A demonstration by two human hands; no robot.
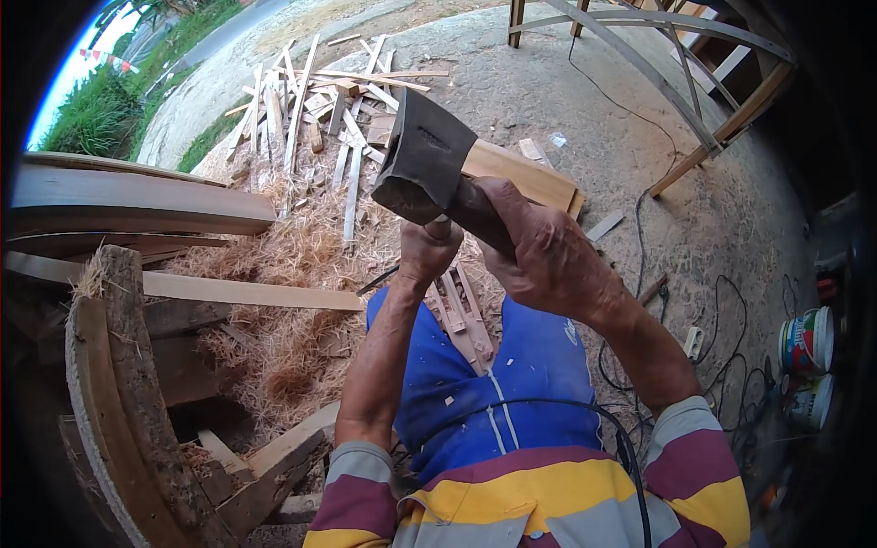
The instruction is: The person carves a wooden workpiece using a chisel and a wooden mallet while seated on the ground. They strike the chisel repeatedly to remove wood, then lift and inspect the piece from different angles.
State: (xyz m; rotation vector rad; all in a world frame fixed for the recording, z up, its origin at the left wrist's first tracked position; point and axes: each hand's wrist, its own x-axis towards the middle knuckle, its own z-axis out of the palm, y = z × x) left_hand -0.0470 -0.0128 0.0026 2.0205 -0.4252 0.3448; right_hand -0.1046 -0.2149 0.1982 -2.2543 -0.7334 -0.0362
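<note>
Both hands clamped on one hatchet [423, 164], raised over lap: right hand [548, 256] wraps the handle, left hand [427, 251] grips just below the head. Two paint tubs [806, 340] stand right, contents unseen. Shavings heap [301, 265] on ground.

Soft, even daylight fills the middle and casts only faint shadows. The sky patch [87, 55] at upper left is blown out white. Fisheye bending curves straight edges, and the corners fall into black vignette. Focus is sharp.
</note>
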